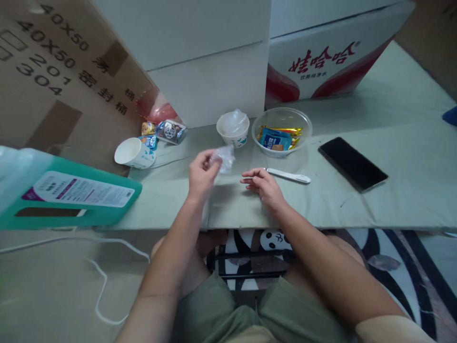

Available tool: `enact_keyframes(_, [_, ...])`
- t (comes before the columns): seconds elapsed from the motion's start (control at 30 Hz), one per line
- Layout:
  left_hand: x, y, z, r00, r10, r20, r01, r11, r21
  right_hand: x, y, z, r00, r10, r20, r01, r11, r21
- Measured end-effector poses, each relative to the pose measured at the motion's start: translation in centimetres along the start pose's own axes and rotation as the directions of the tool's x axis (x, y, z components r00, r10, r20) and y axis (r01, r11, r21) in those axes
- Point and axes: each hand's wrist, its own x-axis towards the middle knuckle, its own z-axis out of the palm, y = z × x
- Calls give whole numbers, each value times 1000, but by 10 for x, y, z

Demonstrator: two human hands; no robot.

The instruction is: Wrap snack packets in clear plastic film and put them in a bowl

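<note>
A clear plastic wrapper (pixel 224 158), mid-frame above the bench (pixel 392 200), is being pinched in the left hand (pixel 200 175) fingers, best gripped lightly, while the right hand (pixel 263 186) is resting with fingers loosely apart.

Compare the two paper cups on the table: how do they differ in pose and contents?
The left cup lies tipped on its side with its mouth toward the camera, and looks empty; the middle cup stands upright and is stuffed with clear plastic wrap. The left cup sits by loose snack packets; the middle cup sits beside the clear bowl. Both are small, white, with blue print. The left hand holds a similar clear wrapper.
</note>
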Motion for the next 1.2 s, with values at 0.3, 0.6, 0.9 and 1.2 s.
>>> enact_keyframes(0.3, [152,24,43,958,156,242,-275,744,609,17,0,-1,996,-80,-32,73,981,-182])
enact_keyframes(0.6, [187,17,59,838,-381,391,-213,431,877,12,-3,0,997,-55,44,64,971,-229])
enact_keyframes(0.9, [177,12,91,810,-411,418,-231,431,872,16,-5,7,998,-49,37,57,962,-265])
enact_keyframes(1.2, [122,21,53,987,43,152,-127,790,599,11,-2,-1,995,-100,7,98,958,-269])
